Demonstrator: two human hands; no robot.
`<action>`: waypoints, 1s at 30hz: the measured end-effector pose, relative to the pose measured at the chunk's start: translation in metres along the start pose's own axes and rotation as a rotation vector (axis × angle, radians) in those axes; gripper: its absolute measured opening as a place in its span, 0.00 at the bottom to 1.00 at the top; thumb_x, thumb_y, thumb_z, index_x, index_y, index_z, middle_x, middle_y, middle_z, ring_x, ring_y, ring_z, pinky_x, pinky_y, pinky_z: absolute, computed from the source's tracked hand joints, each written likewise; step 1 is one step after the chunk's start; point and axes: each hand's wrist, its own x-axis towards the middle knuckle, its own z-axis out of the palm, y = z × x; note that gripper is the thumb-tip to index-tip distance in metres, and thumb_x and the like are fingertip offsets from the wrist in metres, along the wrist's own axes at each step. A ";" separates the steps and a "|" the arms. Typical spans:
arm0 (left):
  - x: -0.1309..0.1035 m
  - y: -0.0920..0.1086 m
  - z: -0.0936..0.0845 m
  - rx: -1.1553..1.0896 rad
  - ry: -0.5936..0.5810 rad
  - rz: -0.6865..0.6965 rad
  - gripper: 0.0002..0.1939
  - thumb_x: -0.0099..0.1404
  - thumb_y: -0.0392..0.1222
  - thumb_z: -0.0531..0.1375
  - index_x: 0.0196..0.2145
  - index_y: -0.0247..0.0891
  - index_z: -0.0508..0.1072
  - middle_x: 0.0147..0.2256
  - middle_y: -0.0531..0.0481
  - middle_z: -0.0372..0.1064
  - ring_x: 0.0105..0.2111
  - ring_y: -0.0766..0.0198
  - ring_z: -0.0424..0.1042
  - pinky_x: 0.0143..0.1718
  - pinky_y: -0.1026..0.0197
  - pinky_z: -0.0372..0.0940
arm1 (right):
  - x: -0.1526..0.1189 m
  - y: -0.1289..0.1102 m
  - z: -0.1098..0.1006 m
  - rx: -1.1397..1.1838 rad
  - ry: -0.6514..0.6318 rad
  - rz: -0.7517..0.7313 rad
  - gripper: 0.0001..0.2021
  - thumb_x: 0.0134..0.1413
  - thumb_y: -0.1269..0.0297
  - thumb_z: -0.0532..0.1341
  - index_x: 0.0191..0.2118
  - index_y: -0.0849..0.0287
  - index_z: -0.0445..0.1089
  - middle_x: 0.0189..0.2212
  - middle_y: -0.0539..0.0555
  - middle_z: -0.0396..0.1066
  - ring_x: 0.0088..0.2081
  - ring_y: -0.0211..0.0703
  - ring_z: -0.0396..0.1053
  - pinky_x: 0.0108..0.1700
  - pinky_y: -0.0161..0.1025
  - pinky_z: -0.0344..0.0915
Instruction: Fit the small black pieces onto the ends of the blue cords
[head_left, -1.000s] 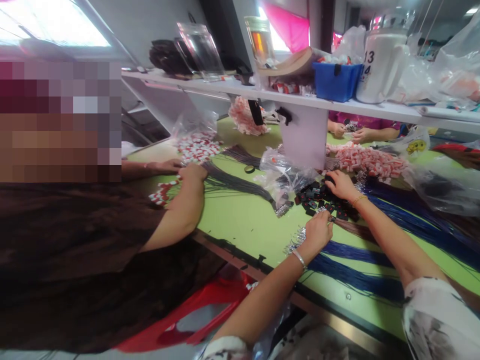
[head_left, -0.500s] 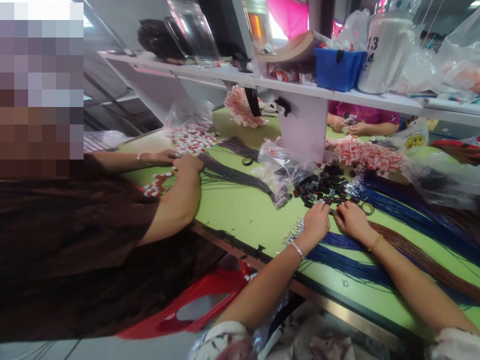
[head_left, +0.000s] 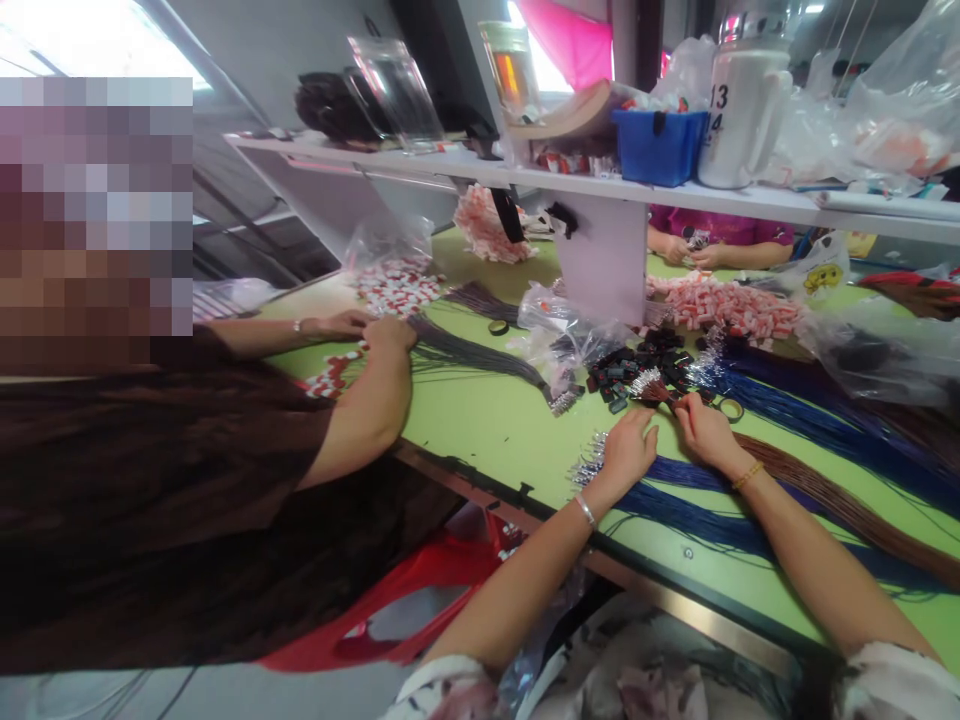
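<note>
Right hand (head_left: 705,430), right of centre: pinched on the brown wire bundle (head_left: 806,472), just behind its silver terminals (head_left: 646,382), which fan out against the black connector housings (head_left: 613,372). Left hand (head_left: 630,448), just beside: fingers curled; from where I stand, I cannot tell whether it grips too. Half a second ago the hands largely hid the terminals; now they show plainly, which I judge leaves the ends easier to handle. The bundle trails across the desk (head_left: 480,465) toward the lower right. Blue wires (head_left: 675,515) pass beneath the wrists, a tape roll (head_left: 734,418) lies beside the right hand, and a clear plastic bag (head_left: 566,330) crowds the housings from the upper left.
</note>
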 end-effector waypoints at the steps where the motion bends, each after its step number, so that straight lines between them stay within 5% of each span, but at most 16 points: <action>1: 0.003 0.001 0.000 -0.083 0.046 -0.001 0.15 0.64 0.38 0.54 0.48 0.36 0.70 0.46 0.43 0.71 0.45 0.61 0.70 0.49 0.57 0.65 | 0.000 0.002 -0.001 0.052 0.003 -0.008 0.14 0.65 0.60 0.44 0.46 0.62 0.59 0.32 0.56 0.72 0.32 0.44 0.70 0.34 0.36 0.55; 5: 0.021 0.014 0.004 -0.286 0.182 0.003 0.14 0.66 0.39 0.53 0.46 0.37 0.72 0.44 0.45 0.73 0.42 0.63 0.72 0.47 0.58 0.67 | -0.001 0.008 -0.004 0.289 0.098 -0.068 0.12 0.65 0.59 0.44 0.43 0.58 0.60 0.34 0.54 0.72 0.34 0.44 0.69 0.36 0.36 0.58; 12: 0.031 0.039 0.022 -0.271 0.235 0.053 0.17 0.66 0.37 0.51 0.51 0.37 0.69 0.50 0.42 0.68 0.50 0.60 0.68 0.53 0.53 0.64 | 0.005 0.017 -0.002 0.595 0.239 -0.085 0.13 0.63 0.55 0.44 0.39 0.58 0.59 0.30 0.52 0.66 0.31 0.41 0.64 0.36 0.36 0.61; 30: 0.031 0.052 0.042 -0.371 0.279 -0.080 0.15 0.67 0.37 0.48 0.50 0.37 0.64 0.45 0.43 0.65 0.42 0.65 0.70 0.45 0.62 0.66 | -0.001 0.013 -0.002 0.591 0.272 -0.077 0.11 0.63 0.57 0.43 0.40 0.58 0.57 0.34 0.55 0.67 0.34 0.42 0.65 0.39 0.38 0.62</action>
